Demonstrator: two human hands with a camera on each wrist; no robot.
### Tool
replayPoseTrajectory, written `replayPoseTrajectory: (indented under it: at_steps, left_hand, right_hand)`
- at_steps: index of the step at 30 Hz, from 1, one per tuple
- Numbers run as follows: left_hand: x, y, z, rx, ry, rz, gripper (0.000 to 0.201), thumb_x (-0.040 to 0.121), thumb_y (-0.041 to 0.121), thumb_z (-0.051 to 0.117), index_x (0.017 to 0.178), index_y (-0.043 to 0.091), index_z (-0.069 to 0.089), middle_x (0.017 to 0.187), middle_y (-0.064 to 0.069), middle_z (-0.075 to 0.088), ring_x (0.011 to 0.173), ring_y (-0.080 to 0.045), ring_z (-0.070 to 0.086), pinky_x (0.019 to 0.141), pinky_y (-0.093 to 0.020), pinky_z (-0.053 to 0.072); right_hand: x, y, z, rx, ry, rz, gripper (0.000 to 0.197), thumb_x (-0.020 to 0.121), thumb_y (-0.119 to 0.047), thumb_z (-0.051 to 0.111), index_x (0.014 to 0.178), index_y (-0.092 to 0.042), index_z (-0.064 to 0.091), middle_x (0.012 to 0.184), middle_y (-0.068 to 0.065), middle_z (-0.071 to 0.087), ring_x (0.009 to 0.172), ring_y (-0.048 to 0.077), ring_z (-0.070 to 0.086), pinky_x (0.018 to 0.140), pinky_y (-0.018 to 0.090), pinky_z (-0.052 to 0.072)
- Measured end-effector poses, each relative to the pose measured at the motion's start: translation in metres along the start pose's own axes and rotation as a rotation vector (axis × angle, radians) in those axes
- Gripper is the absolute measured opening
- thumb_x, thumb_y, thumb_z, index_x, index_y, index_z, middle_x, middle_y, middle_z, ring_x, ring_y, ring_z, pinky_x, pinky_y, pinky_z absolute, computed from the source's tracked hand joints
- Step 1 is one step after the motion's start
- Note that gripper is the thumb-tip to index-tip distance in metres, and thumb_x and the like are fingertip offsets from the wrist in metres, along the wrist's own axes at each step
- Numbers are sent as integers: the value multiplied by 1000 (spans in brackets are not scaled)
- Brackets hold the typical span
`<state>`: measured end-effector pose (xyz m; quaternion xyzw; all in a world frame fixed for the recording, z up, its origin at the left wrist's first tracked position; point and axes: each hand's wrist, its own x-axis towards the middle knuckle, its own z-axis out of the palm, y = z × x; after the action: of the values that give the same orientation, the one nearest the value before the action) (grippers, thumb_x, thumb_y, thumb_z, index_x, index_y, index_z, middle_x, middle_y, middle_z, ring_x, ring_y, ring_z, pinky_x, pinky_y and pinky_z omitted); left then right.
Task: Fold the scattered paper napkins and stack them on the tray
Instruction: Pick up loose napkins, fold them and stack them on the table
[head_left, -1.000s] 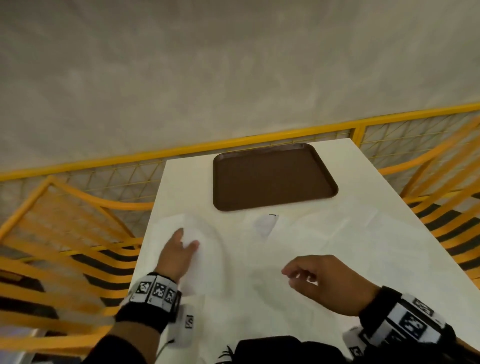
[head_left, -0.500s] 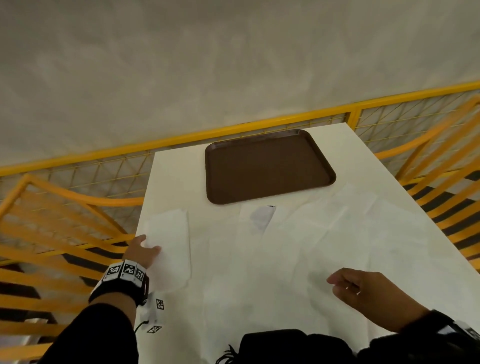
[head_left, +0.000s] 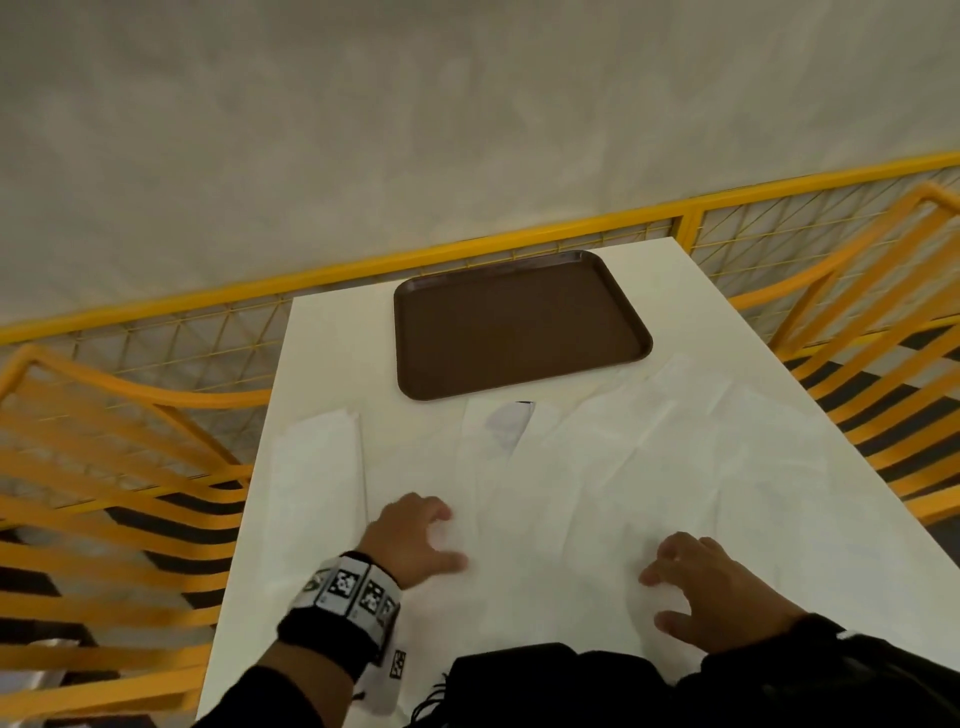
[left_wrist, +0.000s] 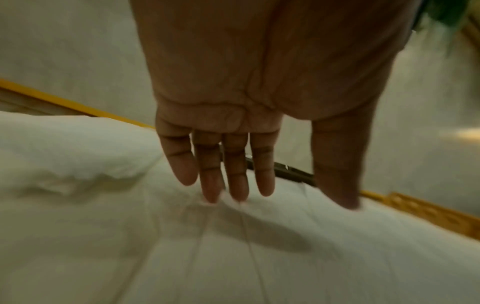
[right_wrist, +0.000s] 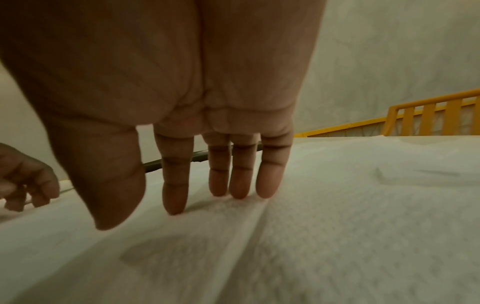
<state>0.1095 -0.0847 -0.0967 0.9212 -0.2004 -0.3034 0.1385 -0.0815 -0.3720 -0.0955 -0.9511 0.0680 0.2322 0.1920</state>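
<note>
Several white paper napkins lie unfolded and overlapping across the near half of the white table. One folded napkin lies flat near the table's left edge. The brown tray sits bare at the far end. My left hand rests with straight fingers touching the napkin under it. My right hand does the same at the near right, fingertips down on a napkin. Neither hand holds anything.
The white table is ringed by a yellow mesh railing and yellow slatted chairs on both sides. A dark garment covers the near table edge. A small dark item peeks from under the napkins by the tray.
My left hand let go of the folded napkin at the left edge and moved right onto the spread napkins. My right hand came back in and went down on a napkin.
</note>
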Motion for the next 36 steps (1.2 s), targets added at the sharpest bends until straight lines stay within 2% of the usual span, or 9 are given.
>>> replayPoseTrajectory:
  at_steps: [4,11,15,20,22,25,29,32,36]
  left_hand:
    - [-4,17,12,256,11,-7,53,66,49,71,110,33,45,108,10,54,109,-17,48,94,-34,34]
    - [-22,22,-10,76,101,157,12,83,42,61,78,40,50,87,14,54,94,-11,56,81,-26,41]
    - [-44,41,-39,-91,262,329,3,84,35,66,86,33,67,87,12,59,87,-8,58,83,-25,46]
    - [-70,81,-73,-71,405,555,18,81,40,57,88,32,72,83,14,63,82,-3,59,77,-25,49]
    - [-78,97,-85,-59,430,623,17,80,40,59,88,33,72,80,14,63,81,-3,59,74,-24,48]
    - [-86,114,-99,-86,550,679,22,79,45,60,94,35,72,84,15,63,82,-3,59,75,-24,48]
    - [-84,110,-102,-373,839,452,70,69,59,63,133,38,43,121,14,49,105,0,49,86,-13,38]
    - [-79,96,-89,-900,558,261,97,51,71,70,136,37,37,135,8,48,122,-12,49,99,-28,41]
    - [-70,82,-64,-1220,33,238,100,39,56,89,126,22,51,118,-1,69,111,-22,64,90,-36,51]
  right_hand:
    - [-3,1,2,12,12,11,46,84,-47,59,128,-39,50,130,-15,35,105,4,29,101,24,37]
    - [-3,2,-2,71,111,-21,40,88,-45,57,127,-38,50,131,-15,46,121,7,40,103,19,31]
    - [0,-18,-24,203,241,-119,54,84,-53,61,133,-46,39,126,-26,43,119,-1,42,95,10,28]
    - [8,-64,-63,347,332,-288,82,68,-75,55,140,-46,30,133,-32,36,121,-9,35,100,11,27]
    - [11,-82,-79,389,360,-324,70,72,-60,68,134,-42,41,129,-27,48,116,-7,44,97,12,33]
    - [14,-100,-102,406,440,-375,21,80,-45,70,97,-38,61,92,-15,68,85,-1,60,77,16,46]
    - [9,-100,-123,767,509,-294,13,80,-34,74,86,-25,67,81,-7,71,74,3,66,69,18,50]
    - [3,-95,-127,1315,410,-296,28,81,-20,72,107,-13,68,102,5,74,94,23,70,83,37,57]
    - [5,-89,-126,1601,368,-291,39,80,-15,67,117,-7,62,113,10,70,103,27,68,88,38,56]
